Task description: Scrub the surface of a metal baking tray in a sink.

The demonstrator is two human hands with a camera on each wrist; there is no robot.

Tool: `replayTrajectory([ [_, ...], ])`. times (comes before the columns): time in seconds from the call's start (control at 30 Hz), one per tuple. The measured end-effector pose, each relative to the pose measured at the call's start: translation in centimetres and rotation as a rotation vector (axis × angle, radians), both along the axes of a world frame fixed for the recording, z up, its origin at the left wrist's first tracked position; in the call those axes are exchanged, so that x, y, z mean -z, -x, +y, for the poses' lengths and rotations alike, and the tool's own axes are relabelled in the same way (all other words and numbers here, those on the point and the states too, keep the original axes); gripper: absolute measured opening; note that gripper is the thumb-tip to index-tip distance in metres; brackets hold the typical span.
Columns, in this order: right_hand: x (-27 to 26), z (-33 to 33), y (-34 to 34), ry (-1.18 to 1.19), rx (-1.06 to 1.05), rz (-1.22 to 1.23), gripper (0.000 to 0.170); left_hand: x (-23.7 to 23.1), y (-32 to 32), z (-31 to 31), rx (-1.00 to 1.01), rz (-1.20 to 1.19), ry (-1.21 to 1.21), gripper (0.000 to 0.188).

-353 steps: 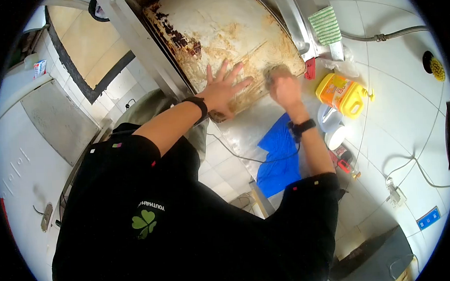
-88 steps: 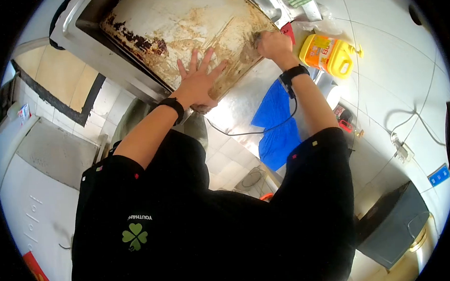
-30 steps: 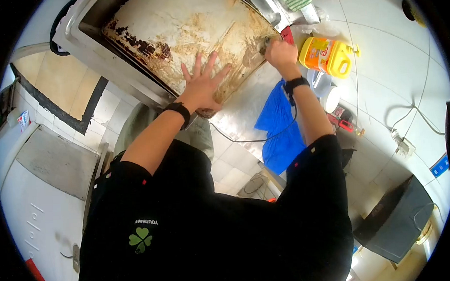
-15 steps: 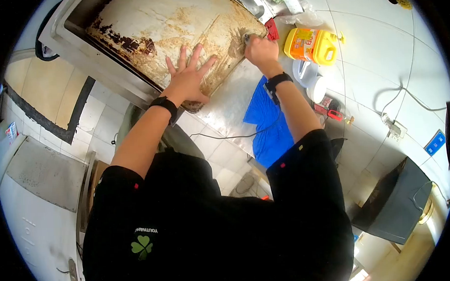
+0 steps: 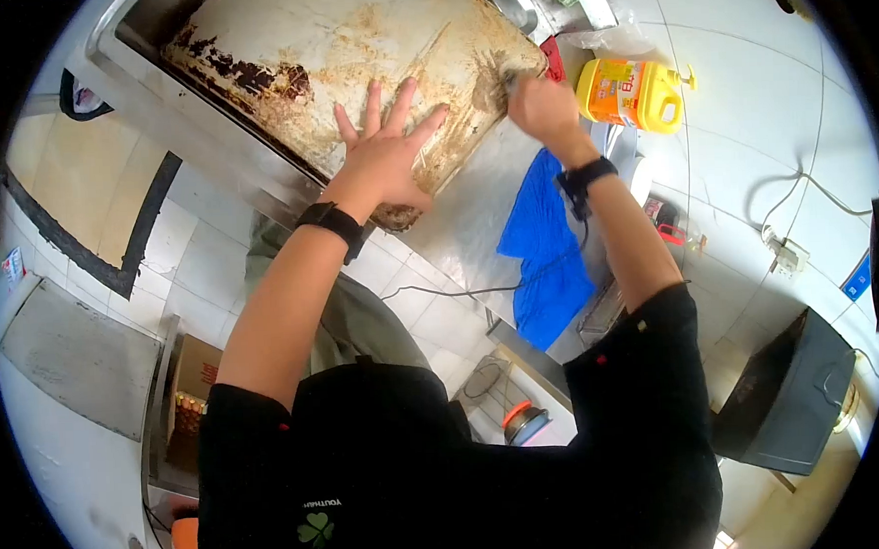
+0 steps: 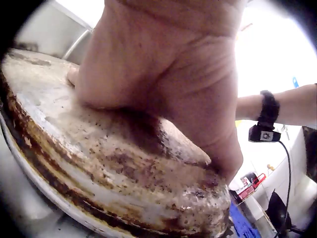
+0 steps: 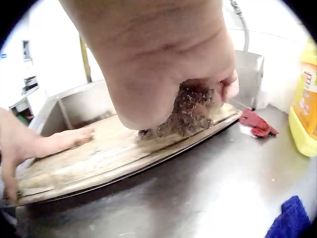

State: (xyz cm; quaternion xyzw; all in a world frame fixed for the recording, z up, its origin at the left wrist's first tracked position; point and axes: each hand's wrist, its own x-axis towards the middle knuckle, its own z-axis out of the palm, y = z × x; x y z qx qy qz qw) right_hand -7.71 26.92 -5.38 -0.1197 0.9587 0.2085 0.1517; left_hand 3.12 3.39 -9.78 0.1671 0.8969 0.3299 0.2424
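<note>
A large stained baking tray (image 5: 354,35) lies bottom up across the sink, burnt black along one side. My left hand (image 5: 385,155) rests on it with fingers spread, the thumb over the near rim. In the left wrist view, the palm bears on the tray's brown-crusted edge (image 6: 124,183). My right hand (image 5: 545,108) grips a steel wool scourer (image 7: 193,111) and presses it on the tray near its right corner. The curled fingers hide part of the scourer. A greyish smeared patch (image 5: 488,74) surrounds that spot.
A yellow detergent jug (image 5: 637,95) stands right of the tray, with a red scrap (image 7: 257,123) between them. A blue cloth (image 5: 546,261) lies on the steel counter (image 5: 457,216). A black cable (image 5: 450,293) trails from the right wrist. The sink rim (image 5: 163,120) borders the tray's left.
The head view has tilted and shifted. My right hand and the scourer move in small strokes near the tray's right corner, where the greyish patch has grown. The left hand stays spread on the tray.
</note>
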Motion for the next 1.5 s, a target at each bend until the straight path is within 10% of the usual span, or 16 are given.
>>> replayTrajectory([
  [1.5, -1.0, 0.4, 0.7, 0.039, -0.032, -0.071, 0.026, -0.6, 0.5, 0.2, 0.056, -0.050, 0.046, 0.124],
])
